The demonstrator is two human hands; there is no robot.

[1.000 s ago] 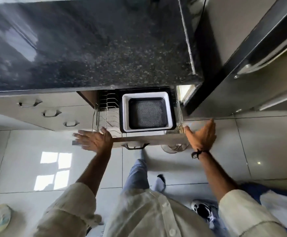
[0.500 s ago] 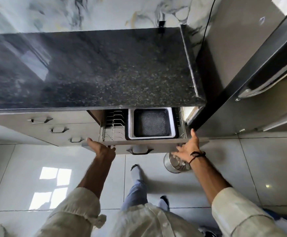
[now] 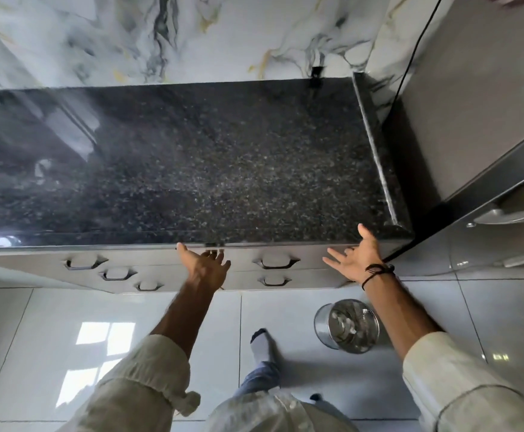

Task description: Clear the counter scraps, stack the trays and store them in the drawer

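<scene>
Head view looks down on a dark speckled worktop [image 3: 211,169] with a marble wall behind it. Below its front edge the drawer [image 3: 273,260] sits flush with the other fronts, so the trays are out of sight. Left hand [image 3: 206,266] is flat against the drawer front near its left end, fingers [image 3: 220,258] spread and gripping nothing. Right hand [image 3: 359,258] hovers just off the drawer's right end, palm up, fingers splayed apart and empty; a dark band [image 3: 376,272] circles the wrist. On the tiled floor [image 3: 67,332], below the right forearm, stands a steel bin [image 3: 346,325]. A grey fridge [image 3: 472,120] stands right of the worktop.
</scene>
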